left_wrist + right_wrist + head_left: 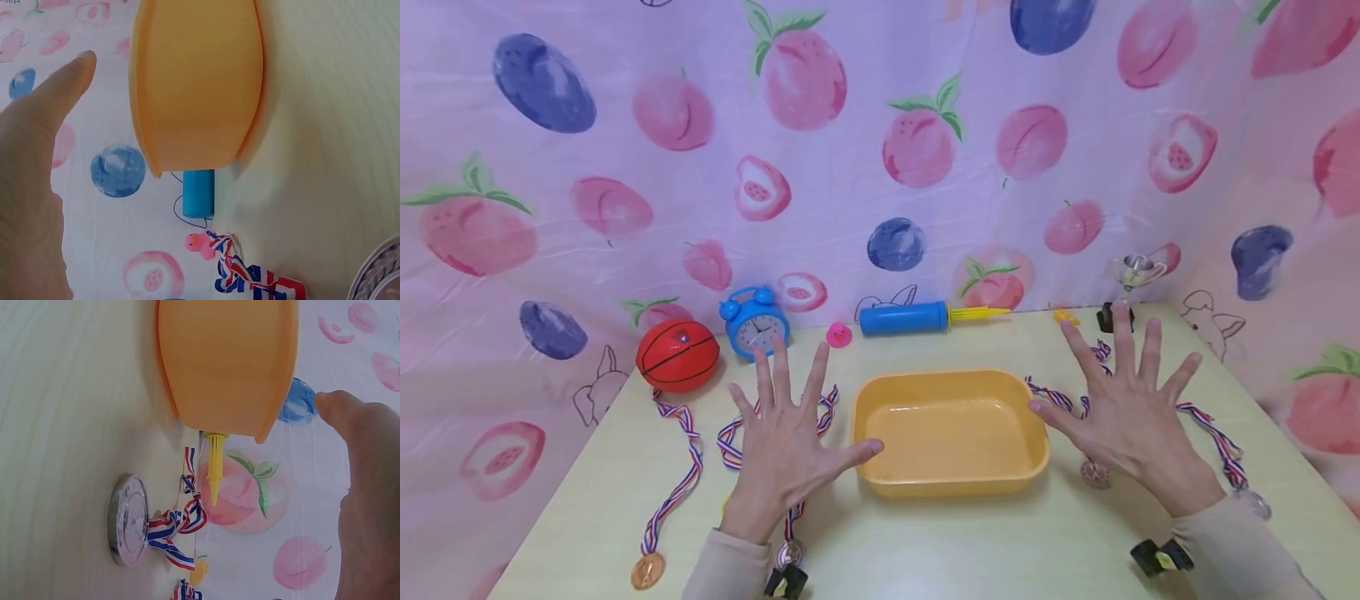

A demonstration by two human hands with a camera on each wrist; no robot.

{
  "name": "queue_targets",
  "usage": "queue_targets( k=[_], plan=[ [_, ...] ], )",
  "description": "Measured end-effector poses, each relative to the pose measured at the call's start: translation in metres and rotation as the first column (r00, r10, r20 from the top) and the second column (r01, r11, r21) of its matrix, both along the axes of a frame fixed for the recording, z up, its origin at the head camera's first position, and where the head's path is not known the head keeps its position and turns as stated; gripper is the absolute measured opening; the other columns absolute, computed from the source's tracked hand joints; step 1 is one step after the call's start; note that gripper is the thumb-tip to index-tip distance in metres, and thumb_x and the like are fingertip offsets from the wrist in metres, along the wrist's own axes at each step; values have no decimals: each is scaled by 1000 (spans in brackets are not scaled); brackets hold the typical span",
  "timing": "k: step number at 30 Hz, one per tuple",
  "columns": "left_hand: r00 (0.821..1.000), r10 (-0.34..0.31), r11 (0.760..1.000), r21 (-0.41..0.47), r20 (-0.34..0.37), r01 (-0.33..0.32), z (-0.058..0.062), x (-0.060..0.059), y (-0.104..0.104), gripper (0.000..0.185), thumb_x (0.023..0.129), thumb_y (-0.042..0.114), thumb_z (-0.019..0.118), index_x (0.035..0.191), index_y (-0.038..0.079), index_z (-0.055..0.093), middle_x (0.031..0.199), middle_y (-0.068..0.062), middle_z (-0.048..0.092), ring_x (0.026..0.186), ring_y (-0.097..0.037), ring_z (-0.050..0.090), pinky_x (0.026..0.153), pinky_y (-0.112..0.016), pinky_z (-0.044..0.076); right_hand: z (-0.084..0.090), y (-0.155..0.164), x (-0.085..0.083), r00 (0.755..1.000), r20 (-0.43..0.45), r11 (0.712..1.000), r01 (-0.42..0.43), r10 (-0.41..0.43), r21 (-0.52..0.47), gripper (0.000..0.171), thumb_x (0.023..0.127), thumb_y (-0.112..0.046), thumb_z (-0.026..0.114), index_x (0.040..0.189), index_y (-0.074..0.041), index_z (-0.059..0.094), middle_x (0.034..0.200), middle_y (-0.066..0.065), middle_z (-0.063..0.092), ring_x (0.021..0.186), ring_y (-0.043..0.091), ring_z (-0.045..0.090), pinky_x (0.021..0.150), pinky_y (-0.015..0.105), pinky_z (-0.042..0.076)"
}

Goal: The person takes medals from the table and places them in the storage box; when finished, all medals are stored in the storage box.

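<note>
Both hands hover over the table with fingers spread and nothing held. My left hand is left of a yellow-orange plastic basin, its thumb overlapping the rim in the head view. On the other side, my right hand has its thumb near the basin's right edge. The basin holds nothing. Under the left hand lies a silver medal with a striped ribbon, partly hidden. A medal lies below the right hand; the right wrist view shows its round face and knotted ribbon.
Along the back stand a red toy basketball, blue alarm clock, pink duck, blue hand pump, small yellow toy and trophy cup. A gold medal lies front left, another medal far right. A fruit-print curtain hangs behind.
</note>
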State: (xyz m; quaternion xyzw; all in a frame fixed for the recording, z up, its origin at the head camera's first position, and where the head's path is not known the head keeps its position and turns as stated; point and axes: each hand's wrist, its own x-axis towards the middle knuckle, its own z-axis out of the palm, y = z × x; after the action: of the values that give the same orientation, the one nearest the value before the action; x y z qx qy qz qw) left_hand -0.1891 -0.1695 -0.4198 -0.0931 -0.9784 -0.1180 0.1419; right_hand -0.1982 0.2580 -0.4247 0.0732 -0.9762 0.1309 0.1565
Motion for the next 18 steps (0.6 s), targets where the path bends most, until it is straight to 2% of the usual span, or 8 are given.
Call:
queue_targets(
  k=[2,5,9,11,13,15,16,18],
  plan=[
    [1000,-20,999,34,10,19,0,0,0,137,75,101,64,179,41,-3,185,-13,-21,171,-50,-5,126,-84,4,0,1,-1,1000,-6,1000,-9,9,-24,110,97,-79,63,180,-35,5,180,15,-34,161,54,-34,103,87,-32],
    [998,-55,992,115,26,52,1,0,0,133,79,96,68,179,42,-1,187,-16,-8,169,-52,16,127,-79,20,0,5,-1,1000,-12,996,-29,28,-87,109,99,-71,68,180,-35,5,182,19,-29,163,59,-26,107,90,-26],
    [992,-107,958,274,68,84,2,2,2,120,86,84,74,179,42,11,186,-14,13,161,-49,38,117,-78,41,-1,15,1,997,-36,973,-72,65,-218,110,100,-54,77,180,-31,6,183,23,-18,165,62,-11,117,87,-17],
    [986,-141,926,364,85,101,2,3,4,112,89,76,77,178,39,20,185,-11,22,163,-45,38,114,-79,43,-1,23,3,995,-54,954,-94,82,-286,109,101,-45,79,180,-29,6,184,25,-11,166,61,-5,120,88,-8],
    [980,-177,885,449,89,119,0,4,7,105,90,68,80,176,35,30,182,-9,30,164,-40,38,119,-75,40,-1,33,7,993,-71,935,-110,91,-336,108,102,-37,79,180,-28,4,183,26,-4,165,61,5,121,89,3],
    [970,-222,829,543,96,136,-3,5,9,99,91,60,84,173,31,37,178,-7,39,162,-37,41,123,-69,40,-1,43,12,991,-80,903,-127,103,-410,106,104,-30,77,180,-29,3,182,26,4,162,61,13,119,89,15],
    [966,-241,801,581,97,142,-6,6,10,96,91,56,86,171,29,41,175,-6,43,160,-37,45,123,-66,42,-1,49,15,991,-79,884,-133,109,-449,106,105,-25,77,180,-31,3,182,25,6,162,60,17,125,80,24],
    [958,-266,754,643,111,135,-10,7,12,92,90,51,89,168,28,45,171,-5,49,154,-35,53,121,-60,48,-3,59,20,988,-90,840,-157,129,-519,106,105,-17,78,179,-33,4,182,22,13,161,50,28,130,50,38]
  ],
)
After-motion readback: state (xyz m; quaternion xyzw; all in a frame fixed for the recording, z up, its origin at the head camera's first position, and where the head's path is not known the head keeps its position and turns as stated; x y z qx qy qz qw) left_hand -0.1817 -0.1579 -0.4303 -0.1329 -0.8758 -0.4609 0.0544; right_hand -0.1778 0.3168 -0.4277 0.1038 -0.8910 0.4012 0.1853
